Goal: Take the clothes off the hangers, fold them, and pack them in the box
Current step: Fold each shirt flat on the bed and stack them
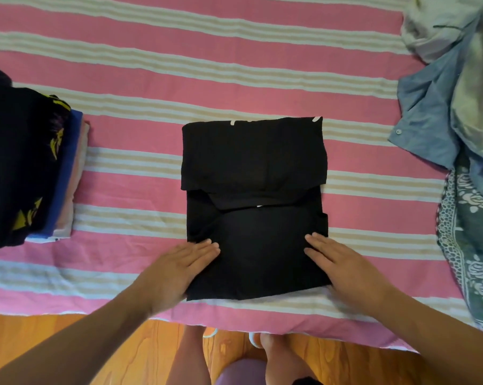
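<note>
A black garment [254,207], folded into a rough rectangle with its far part turned back over the middle, lies flat on the pink striped bedspread [151,87] near the bed's front edge. The left hand [179,262] rests on the garment's near left corner, its fingers [207,245] straight and together, flat on the cloth and grasping nothing. The right hand [337,265] lies likewise on the near right corner, its fingers [315,240] straight and pressing the cloth. The garment's middle is bare between the two hands. Well to the left sits a stack of folded clothes [40,173], black with yellow print on top, blue and pale pink beneath. To the right a loose heap of clothes [457,107] lies on the bed, blue, pale green and a teal flowered piece. Below the bed's edge is a wooden floor [68,343].
</note>
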